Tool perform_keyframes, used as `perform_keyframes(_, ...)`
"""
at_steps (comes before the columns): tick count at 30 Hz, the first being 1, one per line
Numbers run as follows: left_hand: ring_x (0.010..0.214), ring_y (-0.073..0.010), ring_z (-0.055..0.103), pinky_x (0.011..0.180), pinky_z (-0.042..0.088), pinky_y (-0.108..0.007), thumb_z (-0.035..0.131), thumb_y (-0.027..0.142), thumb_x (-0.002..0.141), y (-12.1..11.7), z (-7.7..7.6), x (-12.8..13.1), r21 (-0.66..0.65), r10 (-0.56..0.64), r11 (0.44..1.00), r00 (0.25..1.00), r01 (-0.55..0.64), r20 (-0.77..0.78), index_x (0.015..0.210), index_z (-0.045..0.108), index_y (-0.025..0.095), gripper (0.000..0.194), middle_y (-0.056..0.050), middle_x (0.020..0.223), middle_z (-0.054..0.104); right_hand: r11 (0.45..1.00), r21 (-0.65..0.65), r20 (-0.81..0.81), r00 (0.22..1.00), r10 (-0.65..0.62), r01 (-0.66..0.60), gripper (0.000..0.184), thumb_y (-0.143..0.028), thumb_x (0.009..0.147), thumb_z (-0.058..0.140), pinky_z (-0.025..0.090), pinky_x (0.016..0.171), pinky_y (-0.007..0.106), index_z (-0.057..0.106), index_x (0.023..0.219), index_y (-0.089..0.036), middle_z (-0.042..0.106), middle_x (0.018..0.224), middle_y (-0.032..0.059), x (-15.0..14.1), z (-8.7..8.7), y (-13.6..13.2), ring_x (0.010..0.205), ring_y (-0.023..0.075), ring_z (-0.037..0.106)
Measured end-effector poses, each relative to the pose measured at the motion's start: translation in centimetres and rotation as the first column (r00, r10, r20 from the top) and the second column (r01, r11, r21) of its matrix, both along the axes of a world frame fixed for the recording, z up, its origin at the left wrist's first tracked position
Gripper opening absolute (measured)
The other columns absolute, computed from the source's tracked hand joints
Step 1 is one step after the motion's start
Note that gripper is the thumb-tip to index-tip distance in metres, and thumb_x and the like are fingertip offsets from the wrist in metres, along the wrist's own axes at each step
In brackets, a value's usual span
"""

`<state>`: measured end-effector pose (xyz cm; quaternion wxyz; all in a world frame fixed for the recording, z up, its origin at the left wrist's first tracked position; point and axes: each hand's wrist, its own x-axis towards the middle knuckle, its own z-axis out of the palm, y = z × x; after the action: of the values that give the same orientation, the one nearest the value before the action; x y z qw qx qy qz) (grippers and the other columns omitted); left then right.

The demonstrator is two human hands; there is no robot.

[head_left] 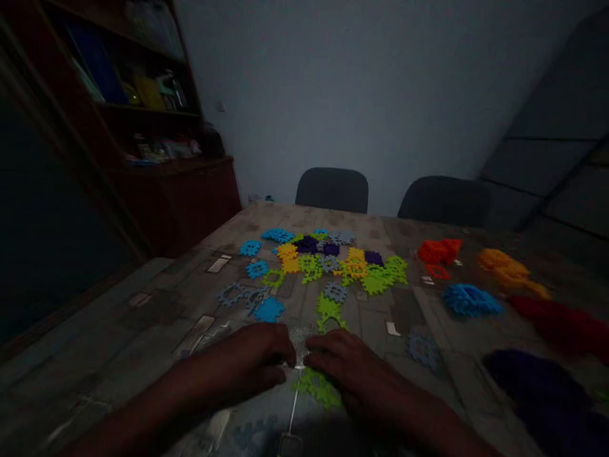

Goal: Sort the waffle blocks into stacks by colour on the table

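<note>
As we viewed the table (157,343) toward its far edge, both bare hands lay low over its near half, and the nearest gear-toothed parts were the near green pieces (320,388). We found these just to the near-edge side of the fingers of the right hand (340,362), partly covered by that hand. Their visible long axis ran obliquely, its one end toward the left edge, its other toward the near edge and the right. The left hand (264,358) was the farther of the two, just beyond their left end, with a narrow gap between the hands.

We judged this oblique lie under the right hand to be the governing relation, since the right fingers were closer and the left fingers faced them across the gap. We saw the left thumb tip slightly apart from its bent fingers; in the dim, blurred view we could not tell whether either hand's fingers were clamped on a piece.

Toward the far edge, beyond the gap, we noted a far green strip (328,308) whose axis ran roughly from near edge to far edge, a grey gear (335,292) at its far end. A blue piece (269,309) lay beyond the left hand, and a loose grey piece (422,350) lay toward the right edge.
</note>
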<state>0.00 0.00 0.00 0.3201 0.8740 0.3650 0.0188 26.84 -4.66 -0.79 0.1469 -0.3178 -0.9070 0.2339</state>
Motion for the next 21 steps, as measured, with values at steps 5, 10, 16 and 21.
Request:
perform_keyframes(5,0.104,-0.02,0.061,0.092,0.044,-0.03,0.068,0.014,0.081,-0.3,1.0,0.6,-0.053,-0.044,0.998,0.998,0.046,0.034,0.109,0.068,0.032,0.033,0.001,0.108,0.066,1.0,-0.013,0.065,0.998,0.011,-0.01,0.043,-0.007,0.088,0.051,0.035,0.1,0.034,0.057,0.127,-0.024,0.06,0.124,0.004,-0.7,0.7,0.3,0.116,0.0186,0.047)
perform_keyframes(10,0.101,-0.021,0.062,0.089,0.046,-0.033,0.071,0.012,0.078,-0.4,1.6,1.1,-0.048,-0.046,0.998,0.999,0.047,0.012,0.106,0.069,0.029,0.033,-0.001,0.107,0.066,0.998,0.009,0.096,0.993,-0.065,0.065,0.028,-0.011,0.09,0.055,0.037,0.092,0.035,0.06,0.115,-0.023,0.062,0.109,0.0041,-0.3,-0.1,0.3,0.103,0.0194,0.051)
perform_keyframes(16,0.093,-0.0179,0.063,0.083,0.048,-0.029,0.068,0.012,0.08,-0.7,1.6,1.3,-0.053,-0.057,0.997,0.998,0.059,0.036,0.099,0.069,0.026,0.024,0.001,0.1,0.067,0.987,0.021,0.082,0.983,-0.162,0.161,0.024,-0.008,0.087,0.053,0.039,0.087,0.035,0.06,0.106,-0.021,0.063,0.102,0.0047,0.9,-0.6,-0.9,0.097,0.0203,0.053)
perform_keyframes(21,0.086,-0.0154,0.064,0.077,0.048,-0.025,0.062,0.006,0.079,-1.0,1.9,2.0,-0.101,-0.088,0.991,0.995,0.091,0.037,0.091,0.071,0.022,0.023,0.0,0.093,0.066,0.93,-0.074,0.011,0.933,-0.361,0.36,0.031,-0.006,0.078,0.059,0.044,0.078,0.032,0.062,0.107,-0.019,0.065,0.097,0.0063,0.9,-1.4,-2.4,0.092,0.0209,0.057)
